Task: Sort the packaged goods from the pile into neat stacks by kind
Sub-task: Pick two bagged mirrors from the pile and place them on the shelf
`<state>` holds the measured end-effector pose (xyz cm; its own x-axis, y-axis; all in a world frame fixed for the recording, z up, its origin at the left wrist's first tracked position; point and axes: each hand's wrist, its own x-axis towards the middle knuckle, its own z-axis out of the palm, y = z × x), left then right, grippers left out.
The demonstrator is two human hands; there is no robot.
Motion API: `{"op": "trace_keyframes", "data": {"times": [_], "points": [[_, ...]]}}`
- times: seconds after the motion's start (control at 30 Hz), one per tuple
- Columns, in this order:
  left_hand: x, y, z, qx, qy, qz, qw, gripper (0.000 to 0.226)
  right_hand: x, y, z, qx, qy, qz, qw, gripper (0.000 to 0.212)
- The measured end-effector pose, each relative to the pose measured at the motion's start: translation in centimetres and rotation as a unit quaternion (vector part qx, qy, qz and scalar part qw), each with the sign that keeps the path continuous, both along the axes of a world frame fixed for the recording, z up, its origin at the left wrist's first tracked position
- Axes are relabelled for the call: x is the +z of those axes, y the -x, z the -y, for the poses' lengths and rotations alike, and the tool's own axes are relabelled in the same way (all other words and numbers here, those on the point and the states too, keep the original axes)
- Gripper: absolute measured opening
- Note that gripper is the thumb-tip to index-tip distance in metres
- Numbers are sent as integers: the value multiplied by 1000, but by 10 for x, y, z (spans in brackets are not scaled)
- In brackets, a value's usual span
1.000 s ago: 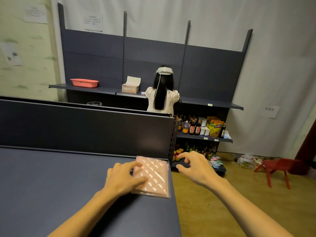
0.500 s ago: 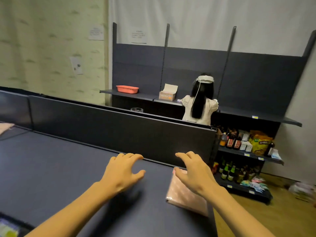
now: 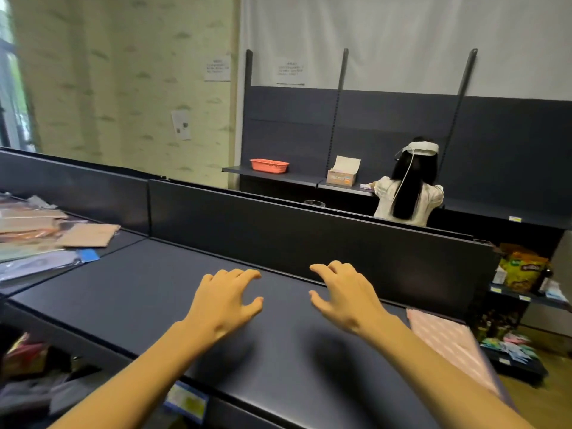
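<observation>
A flat pink packet with a pale diamond pattern (image 3: pixel 448 342) lies at the right end of the dark shelf top (image 3: pixel 154 292). My right hand (image 3: pixel 343 295) hovers just left of it, fingers spread, holding nothing. My left hand (image 3: pixel 224 300) floats beside it over bare shelf, fingers apart and empty. Far left, a loose pile of flat packaged goods (image 3: pixel 40 239) spreads over the shelf: brown card packets, clear bags, one with a blue label.
A dark upright panel (image 3: pixel 309 239) runs along the back of the shelf. Beyond it a person in white (image 3: pixel 408 199) faces another shelf holding an orange basket (image 3: pixel 269 165) and an open carton (image 3: pixel 342 176). Stocked lower shelves (image 3: pixel 520 274) stand at right.
The view has swung left, bringing the pile into sight. Both hands came off the pink packet and moved left; the packet stays at the shelf's right end.
</observation>
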<state>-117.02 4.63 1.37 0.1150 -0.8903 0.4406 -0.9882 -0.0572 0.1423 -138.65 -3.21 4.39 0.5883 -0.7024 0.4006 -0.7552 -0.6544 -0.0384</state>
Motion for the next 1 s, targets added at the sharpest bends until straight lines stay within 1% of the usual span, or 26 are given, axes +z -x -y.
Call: {"op": "trace_keyframes", "data": {"times": [0.2,0.43,0.6,0.7,0.8,0.87,0.93,1.0], "points": [[4,-99,-38,11,5,-14,1000,80,4,-100,-33,7,1,-6,1000,55],[8,-212,-87,41,14,-28,999,76,-10,-214,-62,26,-2,-10,1000,55],[3,-276,-120,71,8,-45,996,64,-12,-282,-76,50,-20,9,999,55],[3,-310,-130,89,8,-69,994,63,-11,-315,-77,66,-30,14,997,55],[3,-341,-134,102,13,-66,992,65,-12,-347,-72,79,-39,16,996,55],[4,-361,-137,116,15,-69,991,60,-13,-368,-67,87,-39,11,995,55],[3,-386,-140,135,1,-75,988,53,-14,-394,-59,89,-44,10,995,55],[3,-409,-143,148,-13,-79,986,56,-14,-419,-52,91,-50,11,995,55]]}}
